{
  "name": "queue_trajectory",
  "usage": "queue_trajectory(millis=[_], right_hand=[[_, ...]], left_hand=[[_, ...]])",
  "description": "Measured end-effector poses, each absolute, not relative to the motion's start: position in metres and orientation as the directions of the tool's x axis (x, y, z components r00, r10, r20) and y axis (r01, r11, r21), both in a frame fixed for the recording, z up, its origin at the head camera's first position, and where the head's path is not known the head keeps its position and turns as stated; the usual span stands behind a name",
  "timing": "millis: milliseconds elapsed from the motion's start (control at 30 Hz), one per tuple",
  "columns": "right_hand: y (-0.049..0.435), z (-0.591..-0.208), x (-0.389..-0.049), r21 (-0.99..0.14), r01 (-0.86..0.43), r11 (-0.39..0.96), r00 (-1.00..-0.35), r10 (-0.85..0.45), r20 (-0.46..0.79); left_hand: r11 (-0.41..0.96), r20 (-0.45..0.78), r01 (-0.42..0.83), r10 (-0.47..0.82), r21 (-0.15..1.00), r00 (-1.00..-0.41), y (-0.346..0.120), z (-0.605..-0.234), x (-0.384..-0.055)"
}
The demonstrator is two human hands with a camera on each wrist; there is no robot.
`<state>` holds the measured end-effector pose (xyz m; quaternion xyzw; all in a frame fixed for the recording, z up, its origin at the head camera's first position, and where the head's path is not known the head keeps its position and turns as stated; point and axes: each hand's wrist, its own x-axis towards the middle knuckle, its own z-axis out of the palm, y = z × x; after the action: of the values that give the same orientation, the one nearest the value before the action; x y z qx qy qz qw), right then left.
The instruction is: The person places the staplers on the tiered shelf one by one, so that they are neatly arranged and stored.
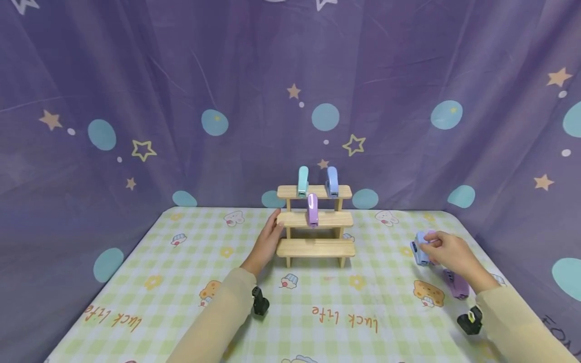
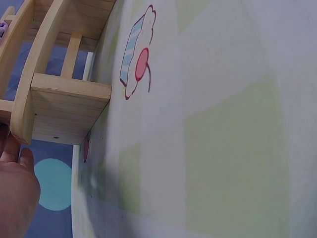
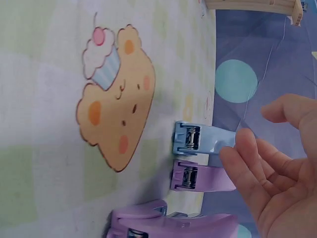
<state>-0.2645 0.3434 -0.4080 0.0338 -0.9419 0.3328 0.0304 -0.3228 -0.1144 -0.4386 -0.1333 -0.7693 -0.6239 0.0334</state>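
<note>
My left hand (image 1: 267, 239) holds the left end of the middle step of a three-step wooden shelf rack (image 1: 316, 247). Its fingertips show at the rack's side in the left wrist view. On the top step stand a mint stapler (image 1: 303, 181) and a blue stapler (image 1: 333, 182); a purple stapler (image 1: 312, 210) stands on the middle step. At the right, my right hand (image 1: 449, 249) is at another blue stapler (image 3: 210, 139), thumb and fingers apart and fingertips right by it. A purple stapler (image 3: 208, 177) stands beside that one, and another purple stapler (image 3: 173, 225) lies nearer me.
A green checked cloth (image 1: 181, 282) printed with bears, cupcakes and lettering covers the table. The bottom step of the rack is bare. Behind hangs a purple curtain (image 1: 254, 75) with stars and dots. Black wrist cameras (image 1: 259, 301) sit below both sleeves.
</note>
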Motion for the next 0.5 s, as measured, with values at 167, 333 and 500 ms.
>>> queue_trajectory(millis=[167, 333, 500], right_hand=[[0.349, -0.414, -0.265, -0.627, -0.077, 0.775, -0.996, -0.031, 0.084], [0.353, -0.42, -0.268, -0.6, -0.077, 0.796, -0.995, -0.024, 0.097], [0.353, -0.422, -0.272, -0.564, -0.083, 0.821, -0.994, -0.024, 0.11]], left_hand=[[0.198, 0.204, 0.239, 0.18, 0.951, -0.962, -0.113, -0.418, -0.307], [0.202, 0.21, 0.246, 0.183, 0.948, -0.96, -0.112, -0.411, -0.299], [0.18, 0.209, 0.241, 0.182, 0.954, -0.961, -0.112, -0.411, -0.299]])
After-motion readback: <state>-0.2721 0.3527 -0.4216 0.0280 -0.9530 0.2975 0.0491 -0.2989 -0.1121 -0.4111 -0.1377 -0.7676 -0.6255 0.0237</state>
